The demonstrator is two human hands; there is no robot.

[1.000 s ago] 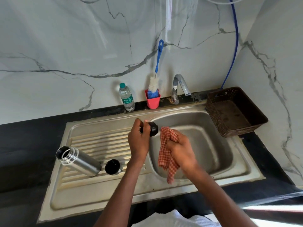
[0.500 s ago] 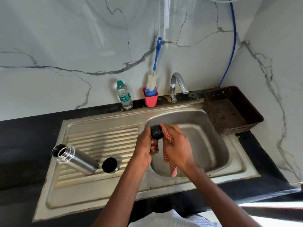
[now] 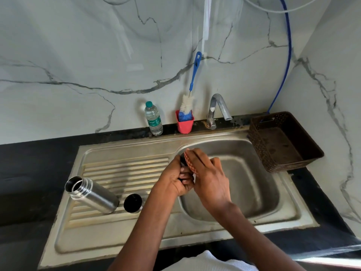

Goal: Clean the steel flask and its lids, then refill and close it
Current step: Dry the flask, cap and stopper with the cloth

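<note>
The open steel flask (image 3: 92, 194) lies tilted on the ribbed draining board, mouth to the upper left. A black cup lid (image 3: 133, 203) stands beside it, opening up. Over the sink's left rim my left hand (image 3: 176, 179) grips a small black inner lid (image 3: 182, 160), mostly hidden by my fingers. My right hand (image 3: 210, 178) holds a red checked cloth (image 3: 190, 163) wrapped against that lid, with only a strip of cloth showing.
The steel sink basin (image 3: 252, 182) lies under my hands, with the tap (image 3: 219, 106) behind it. A water bottle (image 3: 154, 119) and a red cup holding a blue bottle brush (image 3: 185, 118) stand at the back. A brown basket (image 3: 281, 141) sits at the right.
My hands have come together: the cloth that hung loose from my right hand is now bunched around the small black lid in my left hand, and both hands sit slightly lower left.
</note>
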